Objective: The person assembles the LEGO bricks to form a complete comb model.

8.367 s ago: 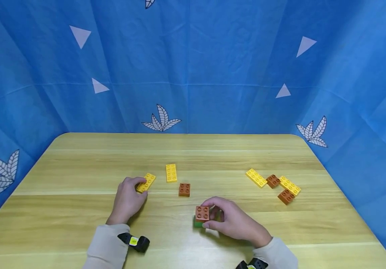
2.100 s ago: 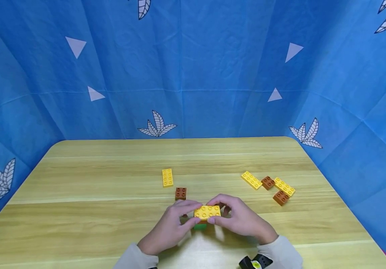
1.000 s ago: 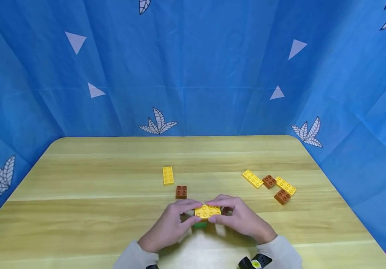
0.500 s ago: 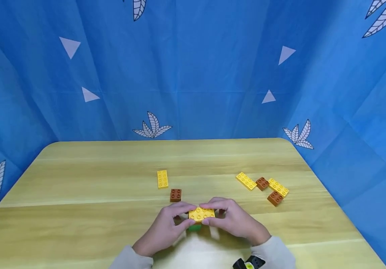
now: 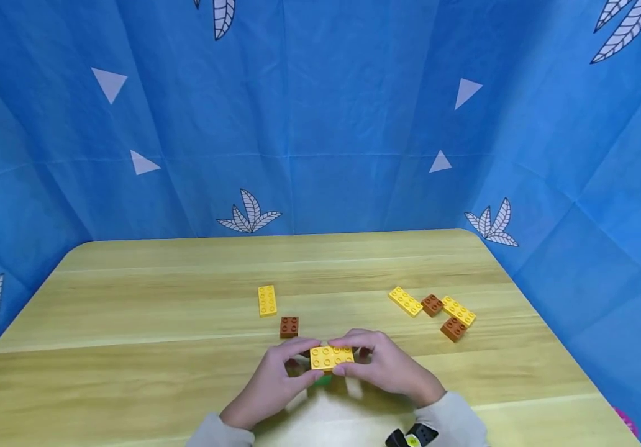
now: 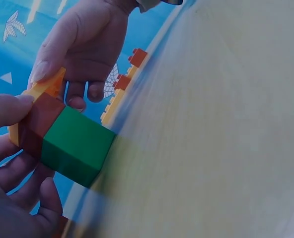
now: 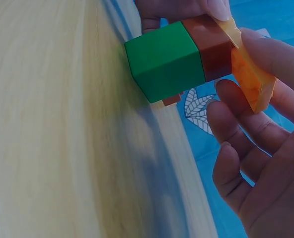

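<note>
A yellow eight-stud brick (image 5: pixel 331 358) tops a small stack at the front middle of the table. In the right wrist view a brown brick (image 7: pixel 214 49) lies under it, above a larger green block (image 7: pixel 167 62). The yellow brick overhangs the brown one toward my right hand. My left hand (image 5: pixel 272 379) pinches the yellow brick's left part between thumb and fingers, the thumb near the brown brick. My right hand (image 5: pixel 387 366) pinches its right part the same way. From the head view, the brown brick is mostly hidden and only a sliver of green shows.
Behind the stack lie a brown four-stud brick (image 5: pixel 289 327) and a yellow brick (image 5: pixel 267 301). Farther right, two yellow bricks, one at the left (image 5: pixel 405 301) and one at the right (image 5: pixel 458 311), lie with two brown ones (image 5: pixel 453 329). A blue curtain (image 5: pixel 320 124) hangs behind the table.
The left hand has brought a yellow brick from the left onto the brown-and-green stack. My right hand has moved from the brown brick to the yellow one. Lately both hands stay in place.
</note>
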Demonstrator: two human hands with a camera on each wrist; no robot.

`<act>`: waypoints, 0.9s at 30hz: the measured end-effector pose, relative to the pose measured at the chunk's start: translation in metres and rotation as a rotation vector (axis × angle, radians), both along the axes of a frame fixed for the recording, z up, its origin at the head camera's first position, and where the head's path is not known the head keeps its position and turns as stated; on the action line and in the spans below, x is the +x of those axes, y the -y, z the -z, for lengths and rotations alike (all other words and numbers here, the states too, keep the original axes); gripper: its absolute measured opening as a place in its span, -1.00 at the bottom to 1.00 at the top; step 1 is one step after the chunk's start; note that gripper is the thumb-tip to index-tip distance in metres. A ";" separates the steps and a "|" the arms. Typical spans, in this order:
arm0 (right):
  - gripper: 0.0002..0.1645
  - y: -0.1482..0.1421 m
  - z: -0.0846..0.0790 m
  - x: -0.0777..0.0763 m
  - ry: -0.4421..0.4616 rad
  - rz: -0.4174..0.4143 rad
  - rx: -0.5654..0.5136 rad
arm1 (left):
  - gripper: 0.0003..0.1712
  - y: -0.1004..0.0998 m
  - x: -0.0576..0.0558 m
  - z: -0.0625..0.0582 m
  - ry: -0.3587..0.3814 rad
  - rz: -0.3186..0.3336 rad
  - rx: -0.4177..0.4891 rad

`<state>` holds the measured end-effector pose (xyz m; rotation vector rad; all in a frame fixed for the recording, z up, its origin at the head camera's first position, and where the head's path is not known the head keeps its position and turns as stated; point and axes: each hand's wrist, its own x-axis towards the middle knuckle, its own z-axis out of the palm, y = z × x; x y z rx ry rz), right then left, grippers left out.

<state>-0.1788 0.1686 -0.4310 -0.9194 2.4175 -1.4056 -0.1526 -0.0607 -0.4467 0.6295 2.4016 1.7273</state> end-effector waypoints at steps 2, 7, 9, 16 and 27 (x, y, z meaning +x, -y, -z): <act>-0.49 0.000 -0.001 0.000 -0.002 0.002 0.007 | -0.48 0.000 -0.002 0.002 0.036 0.010 0.036; -0.46 0.000 -0.004 0.001 -0.016 0.004 0.022 | -0.53 0.000 -0.004 0.005 0.111 0.033 0.113; -0.46 -0.001 -0.004 0.001 -0.019 0.001 0.025 | -0.54 0.000 -0.004 0.005 0.118 0.035 0.119; -0.59 -0.011 -0.004 -0.004 -0.051 0.082 0.000 | -0.52 0.001 -0.005 0.012 0.127 0.026 0.138; -0.79 -0.048 -0.010 -0.014 -0.182 0.413 -0.069 | -0.49 0.002 -0.004 0.014 0.210 0.015 0.167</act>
